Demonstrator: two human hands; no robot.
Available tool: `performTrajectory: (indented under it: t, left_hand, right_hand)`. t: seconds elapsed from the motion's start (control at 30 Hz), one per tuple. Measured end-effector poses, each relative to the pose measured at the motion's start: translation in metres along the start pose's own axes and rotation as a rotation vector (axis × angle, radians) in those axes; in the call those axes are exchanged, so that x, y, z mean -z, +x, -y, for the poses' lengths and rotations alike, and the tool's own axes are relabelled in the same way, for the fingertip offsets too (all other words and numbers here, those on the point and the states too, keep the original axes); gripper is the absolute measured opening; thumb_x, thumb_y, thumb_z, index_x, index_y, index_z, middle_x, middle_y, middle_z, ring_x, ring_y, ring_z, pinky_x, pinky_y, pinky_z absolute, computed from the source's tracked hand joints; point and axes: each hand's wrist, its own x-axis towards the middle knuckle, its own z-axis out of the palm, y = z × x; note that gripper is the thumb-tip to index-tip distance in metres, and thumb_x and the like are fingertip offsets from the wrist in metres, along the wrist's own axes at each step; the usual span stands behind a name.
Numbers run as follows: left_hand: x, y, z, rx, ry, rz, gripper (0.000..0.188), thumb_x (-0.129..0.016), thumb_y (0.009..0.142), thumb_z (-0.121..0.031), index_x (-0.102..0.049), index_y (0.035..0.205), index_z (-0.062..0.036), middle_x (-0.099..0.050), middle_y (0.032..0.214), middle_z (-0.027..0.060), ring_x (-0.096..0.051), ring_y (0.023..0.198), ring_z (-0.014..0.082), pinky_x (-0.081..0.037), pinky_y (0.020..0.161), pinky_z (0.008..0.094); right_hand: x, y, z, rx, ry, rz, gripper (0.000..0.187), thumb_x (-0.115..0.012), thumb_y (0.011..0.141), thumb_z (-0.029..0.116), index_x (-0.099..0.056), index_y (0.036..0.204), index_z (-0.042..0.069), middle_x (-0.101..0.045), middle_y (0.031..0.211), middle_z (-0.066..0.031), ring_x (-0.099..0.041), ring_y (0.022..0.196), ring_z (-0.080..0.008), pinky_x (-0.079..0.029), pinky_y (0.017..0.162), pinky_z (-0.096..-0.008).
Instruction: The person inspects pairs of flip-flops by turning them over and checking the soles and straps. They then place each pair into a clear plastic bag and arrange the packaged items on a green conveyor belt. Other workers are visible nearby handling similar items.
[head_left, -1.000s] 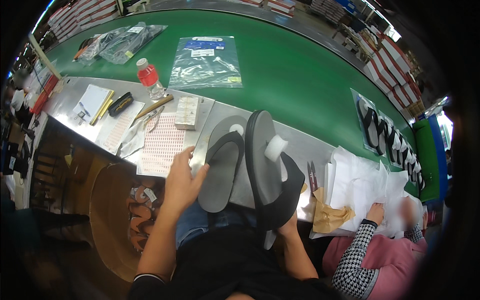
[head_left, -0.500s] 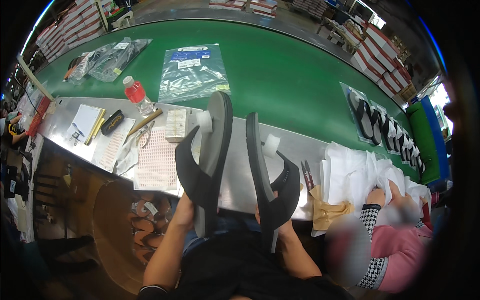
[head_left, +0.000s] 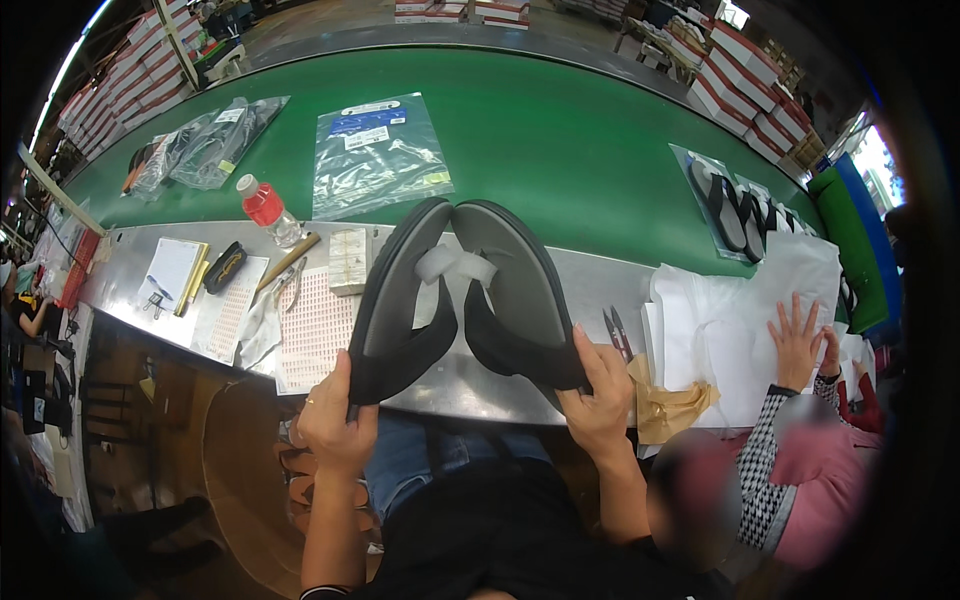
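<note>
A black and grey flip-flop [head_left: 388, 300] is gripped at its outer edge by my left hand [head_left: 338, 412], thumb along the side. My right hand [head_left: 598, 392] holds the matching flip-flop [head_left: 522, 290] the same way, fingers partly hidden beneath. Both are raised over the near edge of the metal table [head_left: 470, 388], toes meeting at the top and grey footbeds turned toward each other and up. White foam wraps [head_left: 455, 265] sit round the toe posts and touch in the middle. Black straps arch over each footbed.
A clear plastic bag [head_left: 382, 165] lies on the green belt [head_left: 540, 130]. Left of me are a red-labelled bottle [head_left: 268, 206], a small block [head_left: 348, 262], label sheets [head_left: 312, 330] and a notepad [head_left: 176, 270]. At right, scissors [head_left: 618, 332], white paper [head_left: 715, 320], and a co-worker's hand [head_left: 797, 345].
Both flip-flops have turned from edge-on, apart, to toes together with footbeds facing up. My hands are now plainly seen on the outer edges. The co-worker's hand has spread over the white paper.
</note>
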Motion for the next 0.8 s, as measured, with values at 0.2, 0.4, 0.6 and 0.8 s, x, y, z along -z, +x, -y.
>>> performTrajectory:
  t: [0.2, 0.4, 0.6, 0.8]
  left_hand:
    - [-0.002, 0.005, -0.017, -0.022, 0.058, -0.001, 0.059, -0.075, 0.069, -0.004, -0.061, 0.126, 0.0022, -0.070, 0.097, 0.0175, -0.067, 0.079, 0.0304, -0.053, 0.071, 0.0357]
    - [0.000, 0.009, -0.026, 0.005, 0.026, 0.028, 0.057, -0.072, 0.071, -0.005, -0.061, 0.127, -0.0005, -0.070, 0.099, 0.0132, -0.066, 0.076, 0.0259, -0.052, 0.067, 0.0329]
    - [0.000, 0.014, -0.029, 0.063, -0.003, 0.072, 0.058, -0.071, 0.073, -0.006, -0.059, 0.130, -0.0021, -0.070, 0.097, 0.0128, -0.065, 0.075, 0.0265, -0.052, 0.067, 0.0343]
    - [0.003, 0.014, -0.031, 0.173, -0.107, 0.129, 0.060, -0.069, 0.075, -0.006, -0.056, 0.134, -0.0014, -0.069, 0.096, 0.0154, -0.066, 0.078, 0.0302, -0.053, 0.073, 0.0351]
  right_hand:
    - [0.005, 0.000, 0.007, -0.047, -0.069, 0.018, 0.065, -0.073, 0.067, 0.000, -0.061, 0.130, 0.005, -0.061, 0.090, -0.0153, -0.061, 0.082, -0.0310, -0.049, 0.074, -0.0387]
    - [0.012, 0.002, 0.010, -0.108, -0.019, 0.054, 0.063, -0.068, 0.071, -0.003, -0.058, 0.133, 0.004, -0.060, 0.089, -0.0145, -0.060, 0.079, -0.0306, -0.048, 0.073, -0.0371]
    - [0.011, 0.004, 0.009, -0.219, 0.091, 0.101, 0.063, -0.066, 0.072, -0.006, -0.055, 0.135, 0.001, -0.059, 0.088, -0.0133, -0.060, 0.080, -0.0262, -0.048, 0.075, -0.0331]
    - [0.007, 0.001, 0.004, -0.377, 0.295, 0.102, 0.061, -0.064, 0.077, -0.006, -0.052, 0.136, -0.002, -0.064, 0.099, -0.0125, -0.062, 0.088, -0.0212, -0.048, 0.083, -0.0297]
